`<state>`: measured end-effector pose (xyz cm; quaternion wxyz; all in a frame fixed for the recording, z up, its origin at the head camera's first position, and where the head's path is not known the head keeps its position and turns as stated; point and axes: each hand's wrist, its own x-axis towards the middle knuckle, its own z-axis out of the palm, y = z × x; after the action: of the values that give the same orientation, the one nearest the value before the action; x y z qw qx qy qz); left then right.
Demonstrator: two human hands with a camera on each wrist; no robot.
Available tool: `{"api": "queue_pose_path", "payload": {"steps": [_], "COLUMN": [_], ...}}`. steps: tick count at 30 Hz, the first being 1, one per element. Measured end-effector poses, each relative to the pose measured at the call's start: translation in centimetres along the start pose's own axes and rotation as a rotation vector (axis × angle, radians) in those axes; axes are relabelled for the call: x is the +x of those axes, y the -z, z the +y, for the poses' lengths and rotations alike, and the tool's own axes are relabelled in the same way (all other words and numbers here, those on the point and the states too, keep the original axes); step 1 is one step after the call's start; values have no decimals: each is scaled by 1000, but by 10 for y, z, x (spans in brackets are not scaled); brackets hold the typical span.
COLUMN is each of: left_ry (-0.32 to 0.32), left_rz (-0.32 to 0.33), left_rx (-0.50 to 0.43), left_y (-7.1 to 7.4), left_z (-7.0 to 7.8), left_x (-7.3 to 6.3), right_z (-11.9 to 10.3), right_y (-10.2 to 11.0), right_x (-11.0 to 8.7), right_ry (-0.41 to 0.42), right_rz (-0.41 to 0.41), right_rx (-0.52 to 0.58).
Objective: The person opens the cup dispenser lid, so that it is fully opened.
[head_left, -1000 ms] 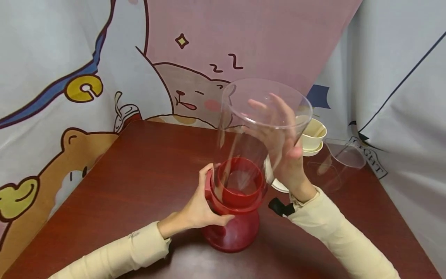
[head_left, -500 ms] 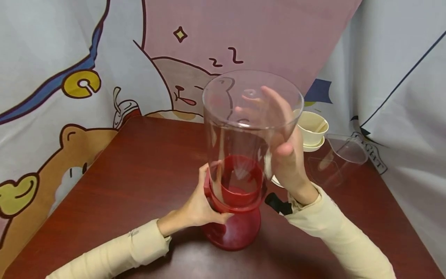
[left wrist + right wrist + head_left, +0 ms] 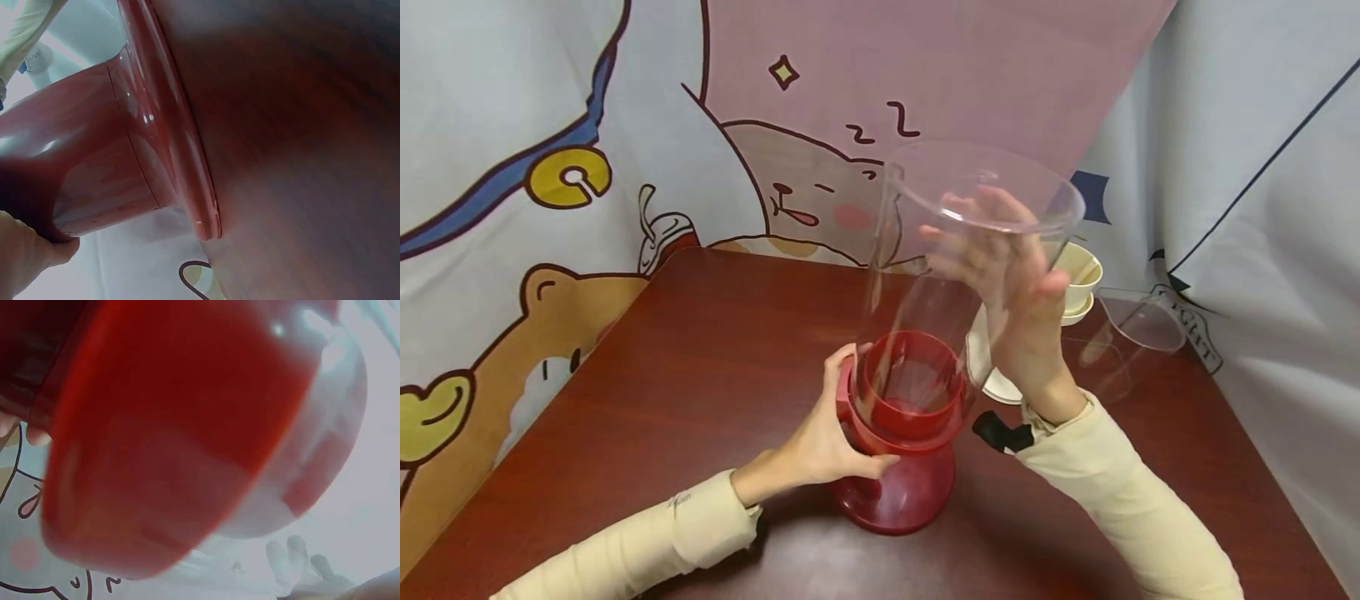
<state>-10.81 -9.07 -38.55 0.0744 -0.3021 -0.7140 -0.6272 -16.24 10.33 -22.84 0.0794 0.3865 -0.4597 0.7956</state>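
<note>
A large clear cylinder [image 3: 917, 267] leans to the right, its lower end at the red ring of a red base [image 3: 898, 496] with a round flared foot. My left hand [image 3: 820, 442] grips the base just below the ring, thumb across the near side. My right hand [image 3: 1018, 325] holds the cylinder's right side; its fingers show through the clear wall and the thumb is on the near side. In the left wrist view the foot [image 3: 169, 131] rests on the table. The red ring [image 3: 156, 444] fills much of the right wrist view, blurred.
Behind my right hand stands a cream cup [image 3: 1081, 271] on a saucer, and a white plate [image 3: 1002, 388] is partly hidden. A clear container [image 3: 1157, 325] lies at the right edge of the brown table [image 3: 752, 333]. Printed cloth hangs behind.
The cylinder's top swung left to nearly upright, then back to the right, with my right hand moving along. My left hand and the red base stayed in place.
</note>
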Motion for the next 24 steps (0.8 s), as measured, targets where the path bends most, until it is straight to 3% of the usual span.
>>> {"api": "queue_pose_path", "payload": {"steps": [4, 7, 16, 24], "left_ry": [-21, -28, -95, -68], "left_rz": [-4, -3, 16, -9], "left_rx": [-10, -10, 47, -9], "left_y": [-1, -1, 1, 2], "left_z": [-1, 0, -1, 1], "left_x": [1, 1, -1, 2], "right_z": [2, 1, -9, -12], "right_y": [6, 5, -26, -25], "right_x": [-6, -9, -2, 7], "right_ry": [41, 60, 35, -39], "right_rz": [21, 32, -36, -36], "right_rx": [168, 212, -130, -174]}}
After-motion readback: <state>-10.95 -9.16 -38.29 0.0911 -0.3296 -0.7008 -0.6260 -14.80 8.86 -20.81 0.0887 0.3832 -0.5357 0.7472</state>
